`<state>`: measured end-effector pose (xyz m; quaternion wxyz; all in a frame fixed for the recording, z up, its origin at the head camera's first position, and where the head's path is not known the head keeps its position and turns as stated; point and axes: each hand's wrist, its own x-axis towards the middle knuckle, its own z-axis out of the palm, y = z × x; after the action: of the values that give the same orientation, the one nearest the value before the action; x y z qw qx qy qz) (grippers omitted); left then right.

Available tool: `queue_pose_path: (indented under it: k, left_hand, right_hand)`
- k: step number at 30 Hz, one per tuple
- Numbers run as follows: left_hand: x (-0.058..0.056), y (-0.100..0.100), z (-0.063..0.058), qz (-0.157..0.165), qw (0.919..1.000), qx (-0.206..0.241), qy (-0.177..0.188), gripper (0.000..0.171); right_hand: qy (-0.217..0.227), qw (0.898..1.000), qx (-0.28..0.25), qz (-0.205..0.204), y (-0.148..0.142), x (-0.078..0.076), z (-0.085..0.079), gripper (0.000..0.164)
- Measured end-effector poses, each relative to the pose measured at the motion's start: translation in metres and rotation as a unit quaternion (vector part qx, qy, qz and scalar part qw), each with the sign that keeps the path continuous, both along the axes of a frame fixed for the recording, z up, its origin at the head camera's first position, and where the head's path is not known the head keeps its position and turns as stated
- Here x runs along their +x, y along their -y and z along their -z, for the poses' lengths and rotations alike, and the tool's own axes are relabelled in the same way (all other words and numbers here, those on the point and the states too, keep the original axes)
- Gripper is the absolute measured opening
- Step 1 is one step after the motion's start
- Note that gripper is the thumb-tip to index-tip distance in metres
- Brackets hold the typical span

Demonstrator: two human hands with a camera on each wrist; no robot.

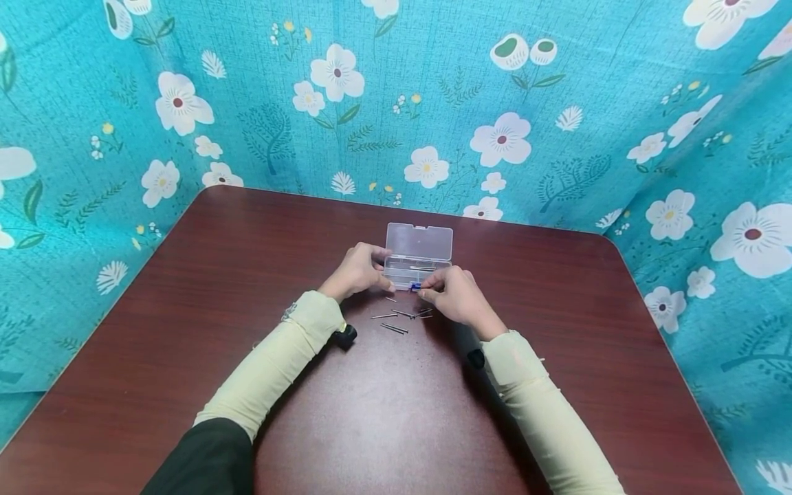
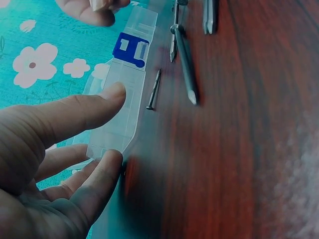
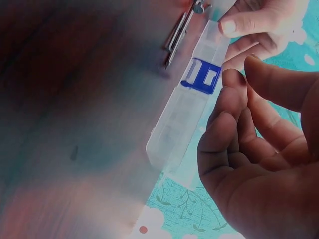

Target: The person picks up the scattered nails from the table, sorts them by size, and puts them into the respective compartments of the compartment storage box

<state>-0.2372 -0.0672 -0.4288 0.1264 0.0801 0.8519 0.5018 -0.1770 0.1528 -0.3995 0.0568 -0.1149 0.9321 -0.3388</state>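
Note:
A clear plastic compartment box [image 1: 419, 242] lies on the table with its lid raised toward the back. My left hand [image 1: 359, 269] holds its left end, thumb along the front and fingers around the end wall. At the front right of the box, beside the blue latch [image 3: 202, 75], is my right hand [image 1: 458, 294]. Its fingers are curled with the thumb close to the index finger; whether anything is between them cannot be made out. Thin metal nails [image 1: 423, 268] lie inside the box. Several loose nails [image 1: 394, 328] are scattered in front, a small one [image 2: 154, 89] nearest the box.
The dark reddish-brown wooden table [image 1: 396, 412] reflects light at its front. A turquoise flowered curtain [image 1: 396, 103] hangs behind and around it. Black wrist-camera pieces [image 1: 346, 336] sit by the cuffs.

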Motion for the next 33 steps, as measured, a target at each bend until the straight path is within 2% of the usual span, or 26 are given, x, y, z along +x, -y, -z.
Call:
queue_pose_path:
  k: [10, 18, 33]
  left_hand:
    - [0.000, 0.000, 0.001, 0.004, 1.0000, -0.003, -0.005, 0.079]
    - [-0.001, 0.000, 0.000, 0.014, 0.9999, 0.002, -0.005, 0.079]
    - [-0.001, 0.000, 0.001, 0.015, 0.9999, -0.001, -0.005, 0.080]
  right_hand:
    - [0.010, 0.999, 0.009, -0.033, 0.005, 0.013, 0.003, 0.003]
    - [-0.017, 0.996, 0.032, -0.078, 0.009, 0.021, 0.013, 0.004]
    - [-0.021, 0.992, 0.094, -0.077, 0.016, 0.018, 0.019, 0.010]
